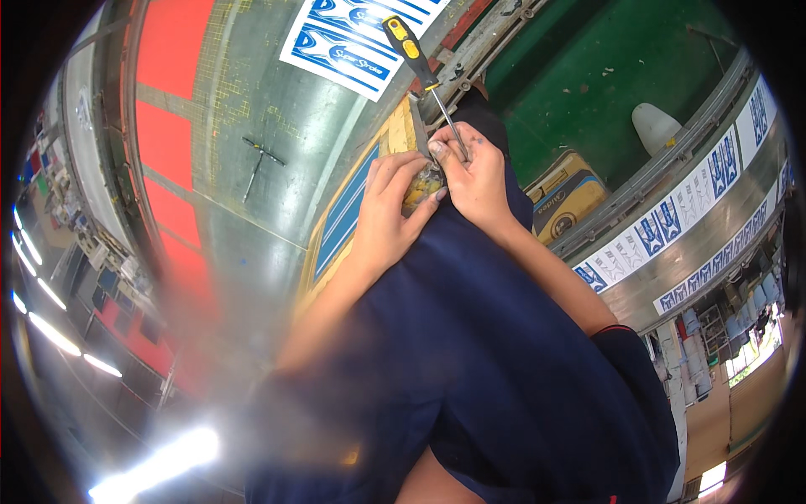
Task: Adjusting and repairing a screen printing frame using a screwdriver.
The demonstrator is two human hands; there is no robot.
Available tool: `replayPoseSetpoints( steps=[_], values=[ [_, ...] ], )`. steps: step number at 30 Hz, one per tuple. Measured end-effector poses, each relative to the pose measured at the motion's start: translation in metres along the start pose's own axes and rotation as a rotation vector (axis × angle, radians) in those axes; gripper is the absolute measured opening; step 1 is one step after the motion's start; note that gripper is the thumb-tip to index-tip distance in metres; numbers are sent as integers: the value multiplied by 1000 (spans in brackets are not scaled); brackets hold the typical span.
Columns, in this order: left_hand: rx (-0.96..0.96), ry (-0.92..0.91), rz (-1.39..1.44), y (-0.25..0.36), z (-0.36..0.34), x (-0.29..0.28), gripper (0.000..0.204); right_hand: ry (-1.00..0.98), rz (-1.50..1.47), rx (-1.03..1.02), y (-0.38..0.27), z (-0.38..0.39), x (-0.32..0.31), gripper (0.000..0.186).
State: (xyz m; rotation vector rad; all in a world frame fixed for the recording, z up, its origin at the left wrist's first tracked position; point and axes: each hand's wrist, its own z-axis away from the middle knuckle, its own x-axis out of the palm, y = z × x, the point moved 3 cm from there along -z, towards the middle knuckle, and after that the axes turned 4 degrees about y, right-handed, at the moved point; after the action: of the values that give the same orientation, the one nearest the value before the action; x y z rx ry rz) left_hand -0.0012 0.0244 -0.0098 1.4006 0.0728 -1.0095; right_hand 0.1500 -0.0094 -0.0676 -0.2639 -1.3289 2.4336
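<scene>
My left grip clasps a mottled fitting; the screwdriver pinched in my right grip, likely top-heavy at upper centre, could slip.

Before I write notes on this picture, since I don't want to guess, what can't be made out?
All in the head view:
- Yellowish lump: its full shape, partly covered by the left hand.
- Right hand: whether its fingertips pinch anything, hidden by the fingers themselves.
- Blue-striped panel: its lower end, behind the left forearm.
- Far-left clutter: separate items, too small.
</scene>
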Motion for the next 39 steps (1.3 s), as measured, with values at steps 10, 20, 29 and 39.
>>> replayPoseSetpoints(
  steps=[10,20,29,39],
  values=[
    [7,74,-18,0,16,-8,51,40,-150,4,-2,-58,-30,13],
    [-32,93,14,2,9,-12,50,217,-190,201,24,-42,-100,20],
    [-34,116,80,1,9,-9,53,159,-406,202,12,-46,-101,29],
    [-47,128,36,1,12,-6,55,-91,-27,114,-13,-25,-71,11]
  ],
)
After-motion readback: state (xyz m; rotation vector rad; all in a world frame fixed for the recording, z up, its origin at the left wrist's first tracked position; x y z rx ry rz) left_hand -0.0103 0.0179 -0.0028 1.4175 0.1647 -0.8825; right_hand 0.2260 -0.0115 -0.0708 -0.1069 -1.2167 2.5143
